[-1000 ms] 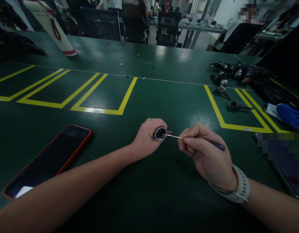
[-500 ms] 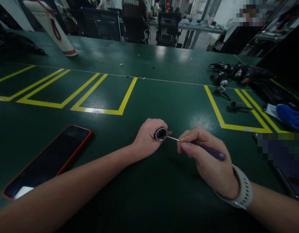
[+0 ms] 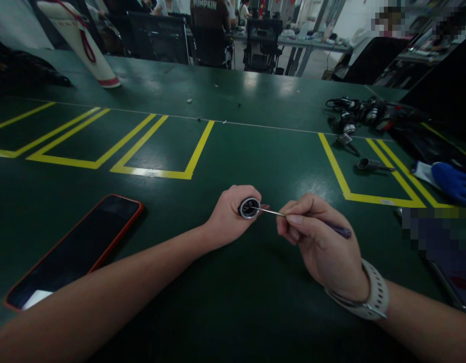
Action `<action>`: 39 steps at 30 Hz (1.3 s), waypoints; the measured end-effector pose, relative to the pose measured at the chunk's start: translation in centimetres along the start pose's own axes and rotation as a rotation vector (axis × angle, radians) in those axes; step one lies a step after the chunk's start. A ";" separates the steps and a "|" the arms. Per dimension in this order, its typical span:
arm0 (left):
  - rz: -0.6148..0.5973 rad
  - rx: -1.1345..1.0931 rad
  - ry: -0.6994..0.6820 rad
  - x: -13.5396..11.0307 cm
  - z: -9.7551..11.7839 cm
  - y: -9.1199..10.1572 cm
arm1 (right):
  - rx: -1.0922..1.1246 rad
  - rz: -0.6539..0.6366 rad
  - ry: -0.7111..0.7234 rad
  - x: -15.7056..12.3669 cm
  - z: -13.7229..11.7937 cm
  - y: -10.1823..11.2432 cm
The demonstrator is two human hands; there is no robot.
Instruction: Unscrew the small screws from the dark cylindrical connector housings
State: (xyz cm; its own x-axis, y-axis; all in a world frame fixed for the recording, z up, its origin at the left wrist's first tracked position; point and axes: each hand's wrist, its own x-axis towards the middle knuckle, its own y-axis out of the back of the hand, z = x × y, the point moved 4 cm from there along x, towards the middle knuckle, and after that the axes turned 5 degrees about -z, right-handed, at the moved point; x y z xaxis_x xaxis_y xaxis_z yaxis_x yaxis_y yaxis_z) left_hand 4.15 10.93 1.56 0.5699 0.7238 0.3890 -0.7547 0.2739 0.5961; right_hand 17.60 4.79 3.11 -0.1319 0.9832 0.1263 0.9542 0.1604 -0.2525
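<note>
In the middle of the head view, my left hand [image 3: 233, 210] is wrapped round a dark cylindrical connector [image 3: 250, 207] with a metal ring rim; its open end faces me and shows dark round shapes inside. My right hand [image 3: 319, 237], with a pale watch strap at the wrist, pinches a thin screwdriver [image 3: 340, 231] with a dark purple handle. The screwdriver's slim metal shaft points left, its tip at the connector's open face. How deep the tip sits inside I cannot tell. Most of the connector's body is hidden by my left fingers.
A phone in a red-orange case [image 3: 77, 247] lies left on the green table [image 3: 255, 156]. To the right are a dark socket-like part [image 3: 374, 165], a heap of black cables and connectors [image 3: 353, 113] and a blue glove [image 3: 454, 181]. A tall white holder [image 3: 85, 48] stands back left.
My right hand has tilted slightly, and the screwdriver tip has shifted a little further left over the connector's opening. The connector's face is turned more toward me. My left hand stays nearly still.
</note>
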 end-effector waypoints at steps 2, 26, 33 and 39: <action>0.004 0.007 -0.010 0.0 0.1 0.0 | -0.081 -0.001 0.044 -0.1 0.0 0.1; 0.047 -0.133 0.032 0.0 -0.3 0.0 | -0.093 -0.025 0.111 -0.5 0.5 -0.1; 0.014 -0.142 0.046 0.1 -0.2 0.0 | -0.057 -0.054 0.083 -0.3 0.6 -0.1; 0.002 -0.142 0.040 0.2 -0.1 0.1 | 0.044 -0.062 0.033 0.0 0.6 -0.2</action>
State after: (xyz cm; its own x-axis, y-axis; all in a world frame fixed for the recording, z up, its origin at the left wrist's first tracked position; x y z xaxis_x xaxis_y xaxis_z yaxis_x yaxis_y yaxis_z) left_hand 4.14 11.13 1.61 0.5575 0.7481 0.3600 -0.7956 0.3575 0.4891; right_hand 17.30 4.82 2.60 -0.1804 0.9680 0.1743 0.9318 0.2250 -0.2848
